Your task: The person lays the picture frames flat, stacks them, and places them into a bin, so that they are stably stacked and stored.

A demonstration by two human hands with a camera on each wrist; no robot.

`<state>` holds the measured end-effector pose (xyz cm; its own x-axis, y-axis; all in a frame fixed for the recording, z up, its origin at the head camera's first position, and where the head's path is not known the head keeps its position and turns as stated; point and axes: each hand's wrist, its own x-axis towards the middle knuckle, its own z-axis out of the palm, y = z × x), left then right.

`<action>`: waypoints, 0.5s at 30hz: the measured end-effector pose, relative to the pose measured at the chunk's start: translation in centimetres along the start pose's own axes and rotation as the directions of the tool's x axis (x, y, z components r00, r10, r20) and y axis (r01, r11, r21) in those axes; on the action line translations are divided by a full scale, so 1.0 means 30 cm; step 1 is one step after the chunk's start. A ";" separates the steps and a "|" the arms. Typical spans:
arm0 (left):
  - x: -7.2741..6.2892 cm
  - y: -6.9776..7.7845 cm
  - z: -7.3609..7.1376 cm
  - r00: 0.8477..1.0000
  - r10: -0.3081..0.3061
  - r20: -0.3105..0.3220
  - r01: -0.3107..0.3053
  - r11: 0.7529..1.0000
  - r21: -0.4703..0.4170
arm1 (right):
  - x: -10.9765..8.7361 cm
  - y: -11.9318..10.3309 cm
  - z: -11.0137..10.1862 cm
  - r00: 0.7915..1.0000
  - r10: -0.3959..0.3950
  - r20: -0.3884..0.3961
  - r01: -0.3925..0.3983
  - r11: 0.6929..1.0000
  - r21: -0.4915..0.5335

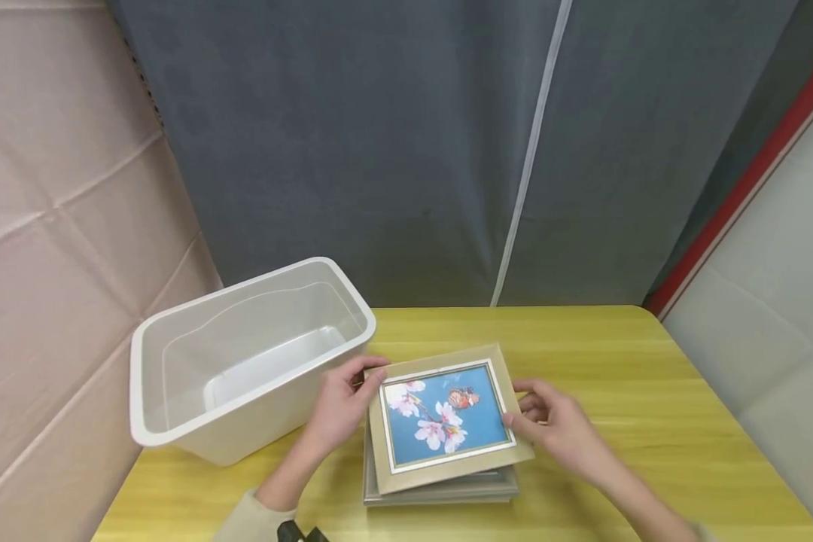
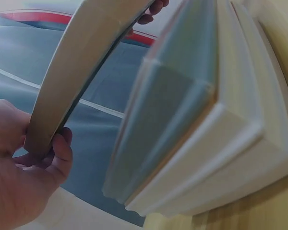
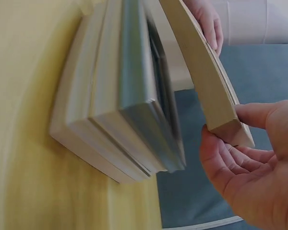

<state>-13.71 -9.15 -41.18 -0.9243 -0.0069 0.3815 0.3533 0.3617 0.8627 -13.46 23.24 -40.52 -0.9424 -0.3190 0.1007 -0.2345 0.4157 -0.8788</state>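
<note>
A picture frame (image 1: 447,418) with a beige border and a blue print of pink-white blossoms and a butterfly is held between both hands. My left hand (image 1: 344,399) pinches its left side near the upper corner, thumb on the front. On the right side, my right hand (image 1: 558,425) grips the edge with the thumb in front and fingers behind. Below lies a stack of frames (image 1: 440,493), largely covered in the head view. Both wrist views show a gap between the held frame (image 3: 201,67) and the stack (image 2: 192,120), which has several pale layers and a blue-grey one on top.
A deep off-white plastic bin (image 1: 251,376) stands at the left of the yellow wood-grain table (image 1: 623,391), its inside bare. A grey curtain (image 1: 352,150) hangs behind the table, and pale panels flank it on both sides.
</note>
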 end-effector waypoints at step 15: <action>-0.009 -0.081 0.013 1.000 -0.002 -0.002 0.002 0.998 0.058 | -0.066 0.019 0.077 0.993 0.059 0.098 -0.065 0.996 0.064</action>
<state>-14.38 -9.67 -43.50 -0.9246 -0.0092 0.3808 0.3430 0.4149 0.8428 -11.17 22.15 -42.31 -0.9267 -0.3759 0.0024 -0.1566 0.3803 -0.9115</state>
